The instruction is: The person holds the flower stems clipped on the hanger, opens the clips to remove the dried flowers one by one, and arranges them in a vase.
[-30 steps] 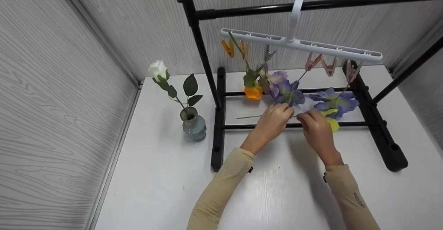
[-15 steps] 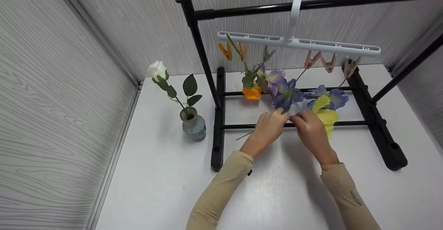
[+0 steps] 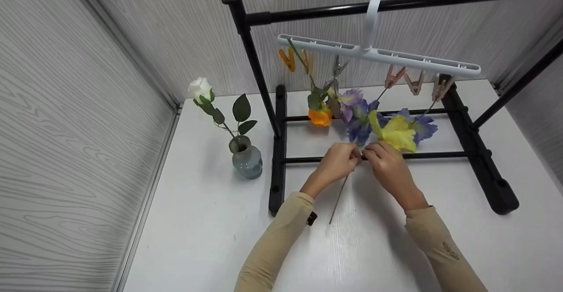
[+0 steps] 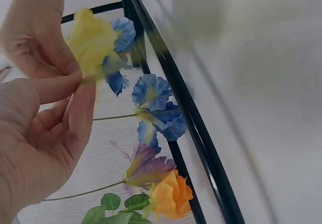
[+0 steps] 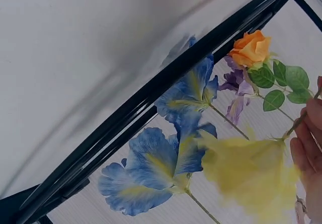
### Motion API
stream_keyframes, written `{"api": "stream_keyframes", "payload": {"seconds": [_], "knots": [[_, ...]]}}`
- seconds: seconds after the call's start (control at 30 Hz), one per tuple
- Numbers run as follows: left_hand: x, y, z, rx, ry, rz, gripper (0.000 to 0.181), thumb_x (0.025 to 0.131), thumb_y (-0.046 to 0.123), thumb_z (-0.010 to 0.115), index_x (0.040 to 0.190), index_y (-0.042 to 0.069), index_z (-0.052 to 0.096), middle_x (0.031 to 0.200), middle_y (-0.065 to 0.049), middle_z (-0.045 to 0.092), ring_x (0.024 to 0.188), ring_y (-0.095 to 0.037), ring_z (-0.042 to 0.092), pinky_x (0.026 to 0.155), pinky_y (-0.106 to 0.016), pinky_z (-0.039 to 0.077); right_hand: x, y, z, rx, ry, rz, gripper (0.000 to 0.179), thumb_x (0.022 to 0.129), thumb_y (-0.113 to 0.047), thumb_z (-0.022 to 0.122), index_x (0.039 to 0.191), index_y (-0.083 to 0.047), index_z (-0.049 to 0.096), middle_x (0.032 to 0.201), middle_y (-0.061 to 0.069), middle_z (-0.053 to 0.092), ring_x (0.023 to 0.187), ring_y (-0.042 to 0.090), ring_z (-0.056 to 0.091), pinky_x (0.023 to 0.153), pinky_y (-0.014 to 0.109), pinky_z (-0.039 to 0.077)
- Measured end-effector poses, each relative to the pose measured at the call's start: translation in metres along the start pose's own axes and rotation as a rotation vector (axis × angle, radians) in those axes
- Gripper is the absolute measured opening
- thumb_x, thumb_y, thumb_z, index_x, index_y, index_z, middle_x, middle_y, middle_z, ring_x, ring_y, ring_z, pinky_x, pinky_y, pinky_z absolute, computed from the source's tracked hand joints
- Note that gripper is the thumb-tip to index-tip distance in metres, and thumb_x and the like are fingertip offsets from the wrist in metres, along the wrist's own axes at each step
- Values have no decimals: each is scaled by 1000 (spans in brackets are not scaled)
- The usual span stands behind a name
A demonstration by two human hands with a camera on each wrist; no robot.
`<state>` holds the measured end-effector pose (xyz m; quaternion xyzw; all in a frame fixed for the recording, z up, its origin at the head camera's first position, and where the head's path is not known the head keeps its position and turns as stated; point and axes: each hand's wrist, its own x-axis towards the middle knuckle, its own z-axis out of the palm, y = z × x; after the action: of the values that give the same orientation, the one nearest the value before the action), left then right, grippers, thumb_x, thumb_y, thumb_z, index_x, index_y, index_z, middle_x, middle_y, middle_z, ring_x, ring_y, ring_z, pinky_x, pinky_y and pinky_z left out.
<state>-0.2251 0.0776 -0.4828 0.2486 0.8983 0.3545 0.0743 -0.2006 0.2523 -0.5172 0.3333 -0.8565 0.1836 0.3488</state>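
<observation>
My left hand pinches the thin stem of a yellow flower, and the stem slants down toward the front. Just right of it, my right hand has thumb and fingertips together on the stem close under the bloom. In the left wrist view the fingertips of both hands nearly meet below the yellow petals. The bloom overlaps a blue flower hanging behind it. Upside down further left hang another blue flower, a purple flower and an orange rose.
A white clip hanger hangs from the top bar of a black rack. Several clips line it; an orange clip and a pink-beige clip hold nothing. A glass vase with a white rose stands left.
The yellow flower has moved up and left, out in front of the blue one. Its stem has swung from pointing left to pointing toward the front. Both hands have shifted slightly left.
</observation>
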Motion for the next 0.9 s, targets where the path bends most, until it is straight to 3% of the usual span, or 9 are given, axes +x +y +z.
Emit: {"api": "stream_keyframes", "payload": {"seconds": [0.07,0.2,0.5,0.6,0.73,0.9], "knots": [[-2,-2,0,-100,4,-40,10,100,5,67,101,3,76,84,-6,74,62,-7,64,60,-17,50,1,-1,1,4,14,2,24,79,28,70,95,11,71,99,21,68,94,37,65,82,45,58],[-5,-8,-5,-209,37,-90,8,99,2,67,98,1,75,81,-8,74,59,-6,63,56,-19,52,2,-3,1,19,68,40,29,79,29,69,100,11,71,101,22,67,96,37,66,82,44,59],[-21,-31,-27,-476,144,-210,5,97,-2,68,93,-5,69,84,-25,71,54,-9,61,52,-24,56,-5,1,2,82,81,142,19,85,19,72,102,11,70,91,21,62,81,36,62,70,44,55],[-28,-40,-39,-526,185,-244,6,97,0,68,96,-6,69,86,-26,70,58,-14,65,52,-25,56,-7,3,3,86,93,142,16,86,17,72,102,12,70,87,22,61,77,36,61,66,45,55],[-38,-51,-56,-530,246,-284,9,97,3,70,101,-4,71,86,-17,70,65,-17,69,54,-25,57,-9,4,6,88,118,135,17,85,17,73,100,11,70,85,21,61,73,35,61,63,45,54],[-48,-59,-77,-567,326,-290,11,96,3,70,103,-6,70,84,-12,69,65,-14,69,54,-27,58,-10,4,9,100,135,152,17,83,17,73,98,10,70,83,21,62,71,36,61,61,46,54]]}}
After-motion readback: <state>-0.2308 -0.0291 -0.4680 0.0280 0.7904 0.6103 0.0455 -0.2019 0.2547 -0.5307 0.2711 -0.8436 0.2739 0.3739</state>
